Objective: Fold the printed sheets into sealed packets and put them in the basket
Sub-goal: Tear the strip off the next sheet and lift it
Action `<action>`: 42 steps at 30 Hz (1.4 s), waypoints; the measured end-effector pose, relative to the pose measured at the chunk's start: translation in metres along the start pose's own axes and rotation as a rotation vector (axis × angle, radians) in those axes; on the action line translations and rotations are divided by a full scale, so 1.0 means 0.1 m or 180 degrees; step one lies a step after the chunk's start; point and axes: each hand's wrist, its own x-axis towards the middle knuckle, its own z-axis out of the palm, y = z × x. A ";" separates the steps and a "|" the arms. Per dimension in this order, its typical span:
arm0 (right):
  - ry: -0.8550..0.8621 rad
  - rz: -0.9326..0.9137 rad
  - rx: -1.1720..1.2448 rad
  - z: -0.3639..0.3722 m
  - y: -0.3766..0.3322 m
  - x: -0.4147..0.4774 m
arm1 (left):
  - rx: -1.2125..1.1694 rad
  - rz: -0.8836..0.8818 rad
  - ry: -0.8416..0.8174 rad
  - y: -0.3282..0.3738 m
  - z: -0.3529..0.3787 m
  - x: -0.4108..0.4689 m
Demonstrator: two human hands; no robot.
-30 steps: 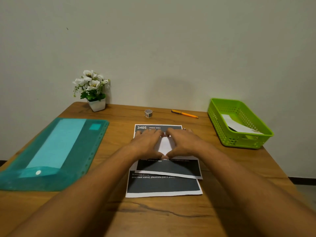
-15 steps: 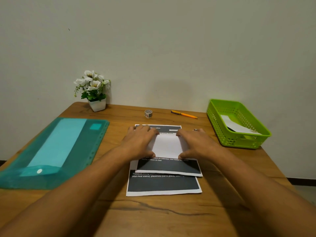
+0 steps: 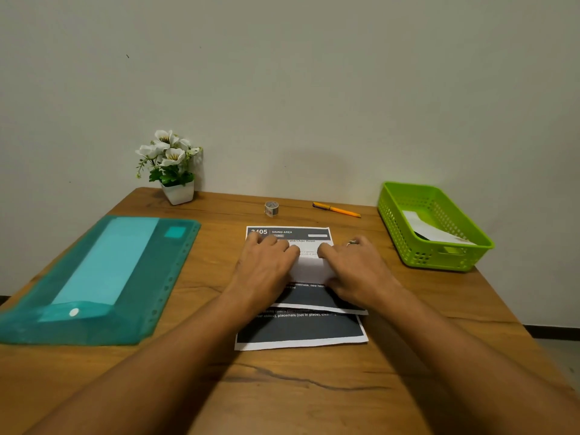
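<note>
The top sheet (image 3: pixel 309 269) lies in the middle of the table (image 3: pixel 314 387), on a second printed sheet (image 3: pixel 301 332), with a white flap folded over its middle. The left hand (image 3: pixel 266 265) and the right hand (image 3: pixel 354 268) press on it with flat fingers and grip nothing. The green basket (image 3: pixel 439 257) at the right holds one folded packet (image 3: pixel 436 235).

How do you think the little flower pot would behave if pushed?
The flower pot tapers to a narrow base under a wider bouquet, so it may tip. It looks small, so probably light and easy to slide.
</note>
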 end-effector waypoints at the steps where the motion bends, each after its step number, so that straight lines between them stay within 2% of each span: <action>1: 0.0089 -0.0008 0.0007 0.02 -0.02 -0.02 | 0.0037 0.0021 0.0060 0.02 0.01 -0.02; 4: 0.0255 -0.0001 -0.0003 0.10 -0.08 -0.09 | 0.0014 0.0115 0.0115 0.09 0.04 -0.08; 12: 0.0280 -0.0072 0.0036 0.30 -0.22 -0.23 | -0.0319 0.0072 -0.0331 0.22 0.15 -0.23; 19: 0.0217 -0.0067 0.0538 0.32 -0.20 -0.42 | -0.0670 0.0035 -0.0464 0.24 0.16 -0.38; 23: 0.0090 0.0074 0.0965 0.34 -0.21 -0.57 | -0.0812 0.0212 -0.0698 0.17 0.12 -0.48; 27: 0.0201 0.0391 0.1410 0.38 -0.26 -0.68 | -0.1088 0.0161 -0.0511 0.12 0.19 -0.51; 29: 0.0276 0.0711 0.1361 0.36 -0.33 -0.65 | -0.1052 0.0107 -0.0483 0.14 0.23 -0.53; 32: 0.0108 0.0936 0.1107 0.36 -0.51 -0.55 | -0.0992 -0.0064 -0.0745 0.20 0.28 -0.54; 38: -0.0163 0.0749 0.1406 0.46 -0.83 -0.36 | -0.0870 -0.0141 -0.1088 0.22 0.31 -0.51; 42: -0.0406 0.0771 0.1257 0.47 -0.76 -0.40 | -0.0754 -0.0179 -0.1198 0.16 0.33 -0.55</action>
